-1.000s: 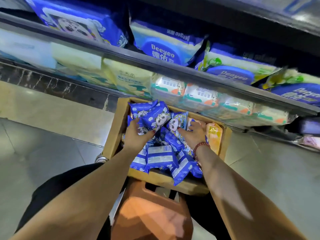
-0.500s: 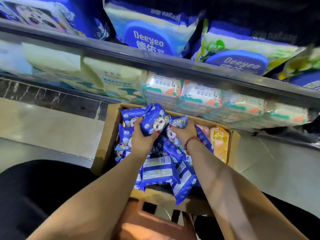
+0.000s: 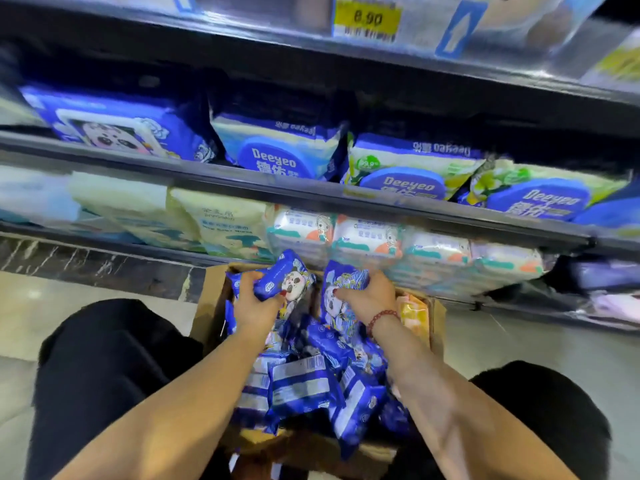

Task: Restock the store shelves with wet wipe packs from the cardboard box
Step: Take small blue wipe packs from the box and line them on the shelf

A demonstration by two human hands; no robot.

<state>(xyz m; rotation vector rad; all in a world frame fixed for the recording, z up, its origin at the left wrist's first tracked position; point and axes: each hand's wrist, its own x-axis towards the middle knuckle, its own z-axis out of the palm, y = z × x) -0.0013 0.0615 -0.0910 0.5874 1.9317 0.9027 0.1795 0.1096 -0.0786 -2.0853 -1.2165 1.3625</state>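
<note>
A large blue panda-face pack point(image 3: 114, 129) lies far left on the middle shelf point(image 3: 242, 178). To its right stand white-and-blue Deeyeo packs point(image 3: 277, 147), lids facing out. Above them a yellow price tag point(image 3: 367, 19) reads 8.90. The lower shelf holds cream packs point(image 3: 221, 220) at left. Right of these, white packs with teal and orange print point(image 3: 367, 233) crowd the shelf front just beyond the cardboard box point(image 3: 207, 306). Knees in black flank the box on the near side, the left knee point(image 3: 104, 358) and the right knee point(image 3: 540, 410). An orange pack point(image 3: 414, 315) stands against the box's right wall.

The box is heaped with small blue wet wipe packs point(image 3: 301, 382), some showing a cartoon panda, others white label backs. The left hand point(image 3: 254, 303) grips one blue pack point(image 3: 277, 282) at the box's far left, fingers curled over its top and thumb pressed on its face. The right hand point(image 3: 369, 297) wears a red bead bracelet point(image 3: 381, 318). It holds a second blue pack point(image 3: 337, 306) upright at far centre, fingers wrapped over the upper edge and thumb on the print. Both packs sit above the heap.
</note>
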